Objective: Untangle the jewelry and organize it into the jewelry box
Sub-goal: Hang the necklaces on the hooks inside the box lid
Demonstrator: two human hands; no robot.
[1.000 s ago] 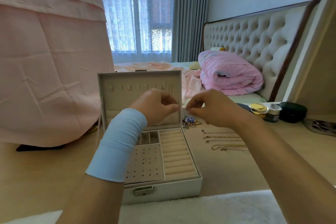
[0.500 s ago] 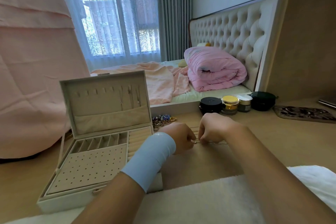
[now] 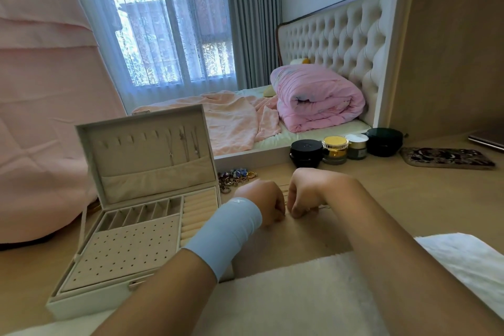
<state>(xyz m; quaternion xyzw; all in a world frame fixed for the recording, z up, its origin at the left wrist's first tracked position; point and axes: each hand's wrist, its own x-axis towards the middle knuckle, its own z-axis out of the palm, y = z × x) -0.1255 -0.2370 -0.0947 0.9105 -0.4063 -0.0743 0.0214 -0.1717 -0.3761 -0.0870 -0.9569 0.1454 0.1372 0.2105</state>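
Item: fine chain, on the floor at 3 o'clock from the open jewelry box. Your left hand and right hand are curled tight, fingertips pinching it. Likely featherlight, limp and kink-prone, so grip near the clasp. A tangled heap lies at 11 o'clock from your hands.

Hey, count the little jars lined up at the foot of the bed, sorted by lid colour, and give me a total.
Dark-lid jars: 2
Gold-lid jar: 1
White-lid jar: 1
Total: 4
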